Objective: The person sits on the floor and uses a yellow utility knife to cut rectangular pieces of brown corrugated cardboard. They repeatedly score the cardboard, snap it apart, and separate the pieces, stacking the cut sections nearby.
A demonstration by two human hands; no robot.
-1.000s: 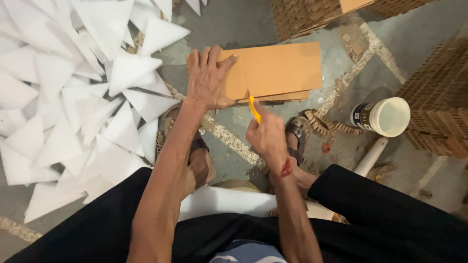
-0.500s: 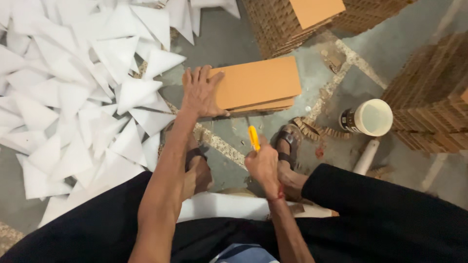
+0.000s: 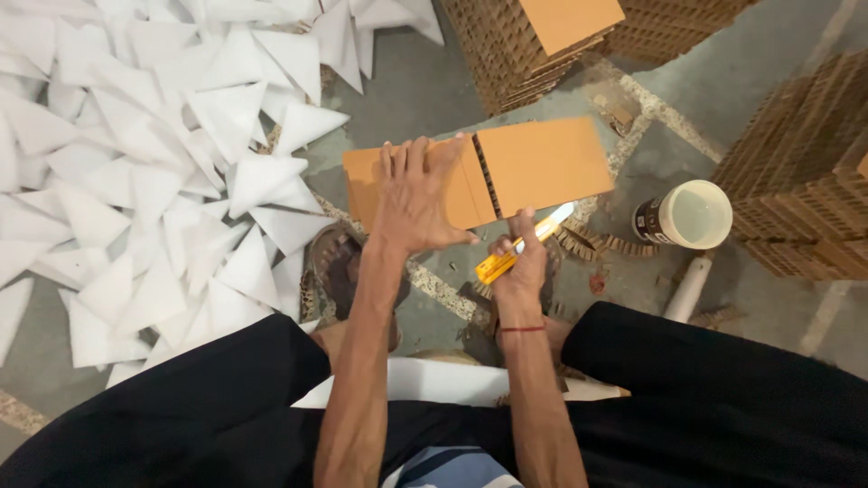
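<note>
Compared with half a second ago, the orange cardboard slab (image 3: 542, 167) is now seen split into two pieces, with a cut line and an exposed honeycomb edge running between them; earlier it appeared as one whole board. The yellow knife (image 3: 524, 246) has been moved from upright in front of the board to a slant at the slab's near edge, just below the cut.

The left hand (image 3: 418, 194) is laid flat with spread fingers on the left piece (image 3: 362, 176) of the slab, pressing it to the floor (image 3: 407, 90). The right hand (image 3: 523, 262) is closed around the knife's handle, with the pale blade end pointed up toward the right piece. A red thread is worn on that wrist.

The slab is seen lying on the grey concrete floor just ahead of the person's sandalled feet (image 3: 339, 267). It is flat, orange on top, with a brown honeycomb core shown at the edges.

A wide heap of white triangles (image 3: 136, 181) is spread over the floor to the left. Stacks of brown honeycomb cardboard (image 3: 506, 54) are piled behind the slab and at the right (image 3: 796, 190). A white-lidded can (image 3: 687, 215) is stood near the right, with a white pipe (image 3: 689, 287) beside it. Scraps of honeycomb strip (image 3: 597, 242) are scattered near the knife.
</note>
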